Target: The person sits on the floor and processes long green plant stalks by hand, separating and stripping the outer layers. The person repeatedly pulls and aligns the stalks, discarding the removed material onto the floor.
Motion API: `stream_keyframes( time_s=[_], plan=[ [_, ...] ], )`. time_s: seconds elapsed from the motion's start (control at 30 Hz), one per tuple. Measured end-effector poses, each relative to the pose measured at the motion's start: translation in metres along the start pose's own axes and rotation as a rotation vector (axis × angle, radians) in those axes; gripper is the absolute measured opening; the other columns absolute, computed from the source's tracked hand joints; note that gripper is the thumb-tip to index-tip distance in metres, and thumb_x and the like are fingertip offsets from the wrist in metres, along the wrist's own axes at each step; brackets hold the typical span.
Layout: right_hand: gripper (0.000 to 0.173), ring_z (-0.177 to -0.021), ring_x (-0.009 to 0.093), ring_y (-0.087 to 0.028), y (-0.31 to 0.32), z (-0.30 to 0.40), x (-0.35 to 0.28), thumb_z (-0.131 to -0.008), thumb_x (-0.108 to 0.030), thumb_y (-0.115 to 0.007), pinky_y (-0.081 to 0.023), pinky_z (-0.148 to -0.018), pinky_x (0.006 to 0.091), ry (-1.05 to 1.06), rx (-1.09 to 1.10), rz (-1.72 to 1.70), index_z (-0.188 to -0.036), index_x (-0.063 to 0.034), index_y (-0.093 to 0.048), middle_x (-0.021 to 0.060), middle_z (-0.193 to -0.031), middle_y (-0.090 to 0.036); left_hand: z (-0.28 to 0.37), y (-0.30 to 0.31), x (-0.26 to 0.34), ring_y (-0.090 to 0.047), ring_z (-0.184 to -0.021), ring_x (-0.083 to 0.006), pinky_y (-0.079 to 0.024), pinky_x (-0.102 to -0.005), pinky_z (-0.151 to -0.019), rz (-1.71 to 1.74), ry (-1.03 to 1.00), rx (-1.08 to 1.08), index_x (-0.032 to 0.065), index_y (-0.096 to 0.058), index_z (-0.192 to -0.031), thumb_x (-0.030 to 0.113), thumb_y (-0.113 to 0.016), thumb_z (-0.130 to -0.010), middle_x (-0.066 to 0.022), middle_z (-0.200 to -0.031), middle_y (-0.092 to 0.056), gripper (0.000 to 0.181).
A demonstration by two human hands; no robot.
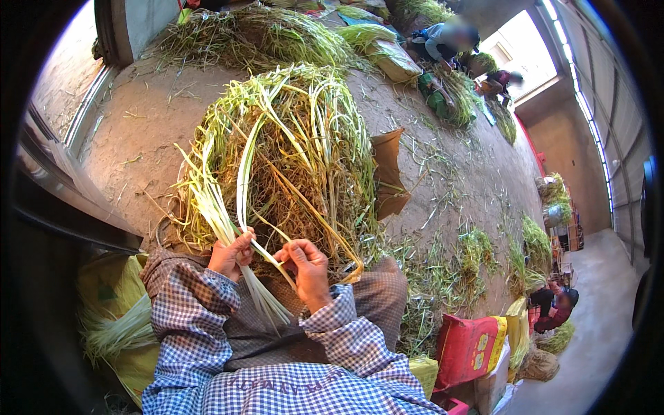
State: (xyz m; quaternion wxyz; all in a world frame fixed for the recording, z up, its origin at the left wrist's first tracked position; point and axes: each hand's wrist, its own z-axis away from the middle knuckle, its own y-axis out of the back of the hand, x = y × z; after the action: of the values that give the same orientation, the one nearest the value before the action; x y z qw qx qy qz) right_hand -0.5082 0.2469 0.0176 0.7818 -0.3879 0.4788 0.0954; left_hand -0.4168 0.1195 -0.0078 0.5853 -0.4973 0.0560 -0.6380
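My left hand [233, 255] is closed around a bundle of long pale-stemmed green shoots [212, 207], whose white ends hang over my lap. At its right, my right hand [306, 264] pinches a single stalk [272, 259] between thumb and fingers; that stalk crosses towards the left hand. Beyond both hands rises a large heap of the same leafy stalks [290, 171], green on top, with brown, dry leaves on the near side. A yellowed leaf strand [306, 202] runs down the heap's front.
More stalks lie in a pile [249, 36] behind the heap. A yellow sack with pale stalks [122, 358] lies at left, a red sack [464, 347] at lower right. Leaf scraps [441, 280] litter the floor. Several people [441, 41] work farther off. A door frame [78, 192] stands left.
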Motion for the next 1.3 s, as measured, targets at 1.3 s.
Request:
stream_keyframes(
  time_s=[1.3],
  plan=[
    [0.029, -0.067, 0.029, -0.056, 0.097, 0.003, -0.008, -0.075, -0.029, -0.055, -0.045, -0.059, 0.0390, -0.202, -0.149, 1.809, -0.081, -0.0007, -0.054, 0.0152, -0.076, -0.057, 0.003, 0.008, 0.005, -0.052, -0.049, -0.0081, -0.034, -0.0163, -0.034, -0.118, -0.228, 0.238, 0.0028, -0.055, -0.081, 0.007, -0.066, -0.070, -0.0034, -0.065, -0.056, 0.016]
  ],
)
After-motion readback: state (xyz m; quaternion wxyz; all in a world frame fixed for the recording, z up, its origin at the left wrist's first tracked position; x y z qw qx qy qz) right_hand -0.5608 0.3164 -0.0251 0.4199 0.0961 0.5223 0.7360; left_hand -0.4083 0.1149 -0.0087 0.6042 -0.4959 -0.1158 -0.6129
